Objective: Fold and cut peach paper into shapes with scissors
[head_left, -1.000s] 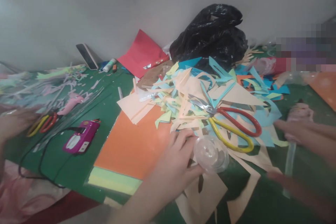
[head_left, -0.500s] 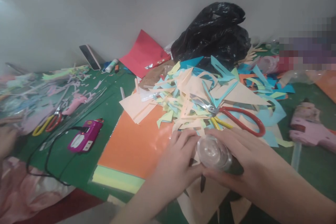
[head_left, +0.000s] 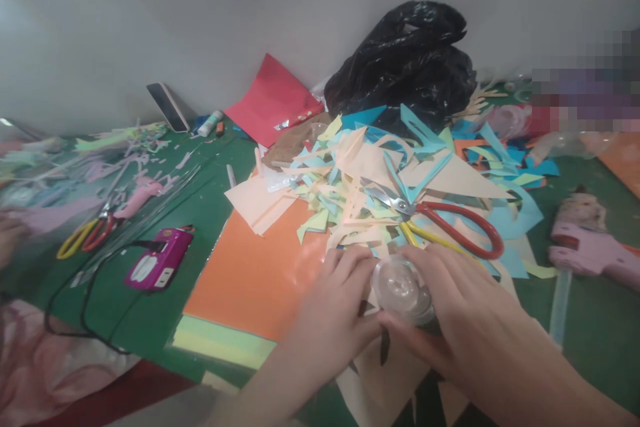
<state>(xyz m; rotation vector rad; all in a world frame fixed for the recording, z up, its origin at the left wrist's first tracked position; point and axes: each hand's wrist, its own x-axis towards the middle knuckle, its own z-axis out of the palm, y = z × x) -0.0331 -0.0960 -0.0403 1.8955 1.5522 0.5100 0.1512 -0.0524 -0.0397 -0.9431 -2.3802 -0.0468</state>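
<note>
A small clear plastic cup (head_left: 401, 288) lies on its side on the green table (head_left: 210, 213), its round bottom facing me. My left hand (head_left: 333, 313) wraps its fingers around the cup's left side. From the right, my right hand (head_left: 465, 320) closes over the cup. Both hands grip it above beige paper offcuts. Just beyond the cup lie scissors with red and yellow handles (head_left: 450, 230) on a heap of coloured paper scraps (head_left: 380, 180).
An orange sheet (head_left: 255, 273) lies left of my hands. A pink glue gun (head_left: 590, 247) lies at the right, a magenta device with a black cable (head_left: 157, 260) at the left. A black plastic bag (head_left: 405, 67), red paper and a phone lean on the wall. Another person's hand (head_left: 10, 237) shows far left.
My right hand came in from the right, leaving the pink glue gun on the table, and closed onto the clear cup that my left hand held.
</note>
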